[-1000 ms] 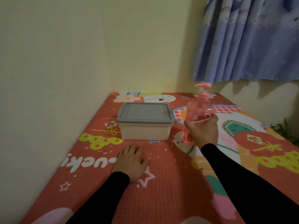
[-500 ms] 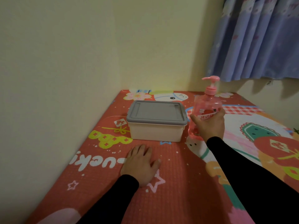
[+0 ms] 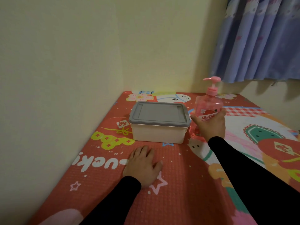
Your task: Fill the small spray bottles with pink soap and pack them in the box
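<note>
A cream box (image 3: 158, 133) with a grey lid (image 3: 159, 114) closed on it stands on the red patterned mat. Just to its right is a pink pump bottle of soap (image 3: 209, 104), upright, its base at or near the mat. My right hand (image 3: 209, 125) grips the bottle's lower body from the near side. My left hand (image 3: 142, 164) lies flat on the mat in front of the box, fingers spread. No small spray bottles are in view.
The mat (image 3: 178, 184) fills the corner between a cream wall (image 3: 65, 62) on the left and another behind the box. A blue curtain (image 3: 259, 38) hangs at the upper right. Bare mat lies in front of and to the right of the box.
My right hand has carried the pink bottle a little away from me and lower, close beside the box's right end. My left hand has stayed flat on the mat.
</note>
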`<state>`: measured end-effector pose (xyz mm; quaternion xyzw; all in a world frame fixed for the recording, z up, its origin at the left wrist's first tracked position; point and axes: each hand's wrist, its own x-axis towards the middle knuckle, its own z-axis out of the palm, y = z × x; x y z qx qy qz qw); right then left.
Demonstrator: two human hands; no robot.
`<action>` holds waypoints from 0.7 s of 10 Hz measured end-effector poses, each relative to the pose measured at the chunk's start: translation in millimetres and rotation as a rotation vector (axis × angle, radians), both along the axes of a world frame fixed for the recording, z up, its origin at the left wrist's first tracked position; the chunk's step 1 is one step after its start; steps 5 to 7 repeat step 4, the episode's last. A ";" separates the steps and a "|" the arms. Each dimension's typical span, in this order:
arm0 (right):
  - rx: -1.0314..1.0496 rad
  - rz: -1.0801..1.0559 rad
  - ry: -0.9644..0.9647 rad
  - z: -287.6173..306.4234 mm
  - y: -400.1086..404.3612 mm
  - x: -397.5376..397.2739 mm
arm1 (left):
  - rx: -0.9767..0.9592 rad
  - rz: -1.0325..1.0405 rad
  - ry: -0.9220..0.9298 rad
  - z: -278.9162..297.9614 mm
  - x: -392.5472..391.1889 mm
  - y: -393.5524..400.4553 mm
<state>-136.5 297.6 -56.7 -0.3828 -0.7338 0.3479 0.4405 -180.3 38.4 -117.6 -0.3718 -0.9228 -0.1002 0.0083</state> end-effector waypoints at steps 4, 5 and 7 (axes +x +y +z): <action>-0.024 0.021 -0.117 9.0 -6.2 25.2 | 0.032 0.002 -0.012 1.9 1.9 -0.4; -0.024 0.021 -0.117 9.0 -6.2 25.2 | 0.032 0.002 -0.012 1.9 1.9 -0.4; -0.024 0.021 -0.117 9.0 -6.2 25.2 | 0.032 0.002 -0.012 1.9 1.9 -0.4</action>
